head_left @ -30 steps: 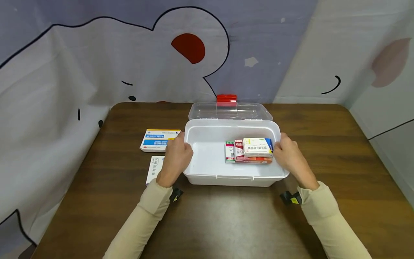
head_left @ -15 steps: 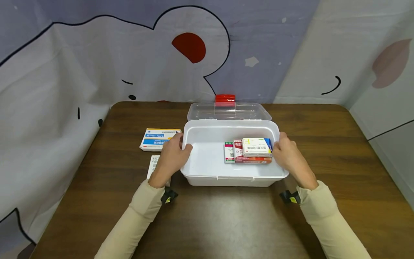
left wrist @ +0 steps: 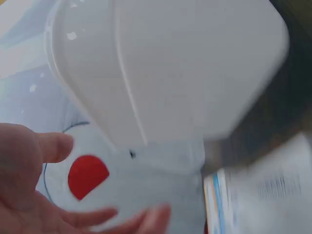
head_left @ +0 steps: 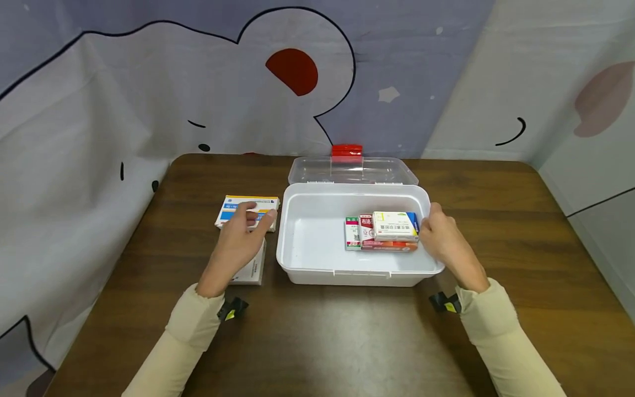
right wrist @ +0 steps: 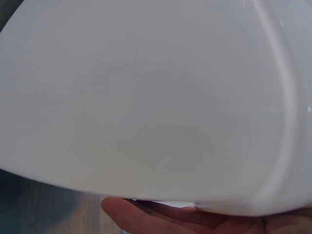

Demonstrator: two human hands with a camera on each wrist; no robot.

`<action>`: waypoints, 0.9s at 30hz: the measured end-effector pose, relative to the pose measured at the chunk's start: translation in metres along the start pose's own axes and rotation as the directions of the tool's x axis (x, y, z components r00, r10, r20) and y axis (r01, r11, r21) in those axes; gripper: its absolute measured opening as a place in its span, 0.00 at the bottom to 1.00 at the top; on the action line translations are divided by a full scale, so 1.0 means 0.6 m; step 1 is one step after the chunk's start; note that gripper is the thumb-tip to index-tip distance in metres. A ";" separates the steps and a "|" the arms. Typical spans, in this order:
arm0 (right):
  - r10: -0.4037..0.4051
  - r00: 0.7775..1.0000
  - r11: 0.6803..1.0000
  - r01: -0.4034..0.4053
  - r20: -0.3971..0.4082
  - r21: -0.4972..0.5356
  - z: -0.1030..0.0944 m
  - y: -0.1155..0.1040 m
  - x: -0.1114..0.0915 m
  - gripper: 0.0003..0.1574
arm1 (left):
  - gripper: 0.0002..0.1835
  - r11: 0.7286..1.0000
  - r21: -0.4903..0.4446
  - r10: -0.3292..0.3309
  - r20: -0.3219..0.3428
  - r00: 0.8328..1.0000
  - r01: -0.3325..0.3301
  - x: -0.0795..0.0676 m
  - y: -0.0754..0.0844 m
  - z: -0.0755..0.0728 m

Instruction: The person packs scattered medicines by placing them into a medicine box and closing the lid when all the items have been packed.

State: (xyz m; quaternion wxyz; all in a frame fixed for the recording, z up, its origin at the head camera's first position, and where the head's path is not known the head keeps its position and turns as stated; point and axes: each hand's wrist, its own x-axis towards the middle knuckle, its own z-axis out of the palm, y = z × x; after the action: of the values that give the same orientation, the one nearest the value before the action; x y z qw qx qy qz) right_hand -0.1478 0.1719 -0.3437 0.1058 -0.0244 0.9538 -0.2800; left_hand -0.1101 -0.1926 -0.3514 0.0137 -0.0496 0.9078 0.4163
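A white plastic storage box [head_left: 315, 242] stands in the middle of the table in the head view, its clear lid [head_left: 382, 170] swung open behind it. My right hand [head_left: 443, 240] grips the box's right rim. The left hand [head_left: 233, 248] is apart from the box, over two medicine boxes to its left, thumb and fingers spread and holding nothing. It partly covers a blue-and-white medicine box [head_left: 230, 208] and a white medicine box [head_left: 253, 270]; contact is unclear. Inside the storage box, at right, lie a green-and-pink carton [head_left: 352, 232], a red carton [head_left: 366, 227] and a white carton [head_left: 394, 225].
A red clasp [head_left: 346, 150] sits on the lid's far edge. Brown wooden table [head_left: 337, 342] surrounds the box, and a printed cloth [head_left: 208, 82] hangs behind its far edge.
My left hand has let go of the storage box's left rim and moved left over the medicine boxes. The right hand keeps its grip, and the storage box is nearly still.
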 end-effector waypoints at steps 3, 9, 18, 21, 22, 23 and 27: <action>-0.004 1.000 1.000 0.004 -0.008 0.005 0.001 0.002 0.000 0.29 | 0.47 0.984 0.165 -0.063 -0.011 0.998 0.064 -0.013 -0.018 -0.016; -0.009 1.000 1.000 0.009 -0.020 0.008 0.003 0.003 -0.001 0.29 | 0.56 0.877 0.449 -0.248 0.120 0.961 0.171 -0.048 -0.051 -0.016; -0.015 0.999 1.000 0.016 -0.029 0.011 0.002 0.003 0.000 0.28 | 0.60 0.845 0.483 -0.284 0.042 0.958 0.230 -0.075 -0.080 0.021; -0.015 0.999 1.000 0.016 -0.032 0.010 0.002 0.003 0.000 0.28 | 0.54 0.853 0.479 -0.249 0.022 0.968 0.209 -0.075 -0.081 0.027; -0.014 0.999 1.000 0.015 -0.030 0.011 0.002 0.003 0.000 0.28 | 0.51 0.857 0.473 -0.242 0.021 0.970 0.203 -0.075 -0.081 0.028; -0.013 1.000 1.000 0.013 -0.029 0.013 0.002 0.002 0.000 0.28 | 0.48 0.861 0.470 -0.235 0.024 0.972 0.197 -0.074 -0.081 0.028; 0.002 1.000 1.000 -0.001 -0.015 0.020 0.001 0.000 -0.001 0.29 | 0.45 0.865 0.465 -0.246 0.069 0.967 0.187 -0.068 -0.077 0.020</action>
State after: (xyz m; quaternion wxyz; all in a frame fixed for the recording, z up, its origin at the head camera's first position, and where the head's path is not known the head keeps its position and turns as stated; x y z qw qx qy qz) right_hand -0.1471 0.1718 -0.3443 0.0989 -0.0205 0.9518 -0.2895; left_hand -0.0651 -0.2102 -0.3916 0.1288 -0.1201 0.9658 0.1904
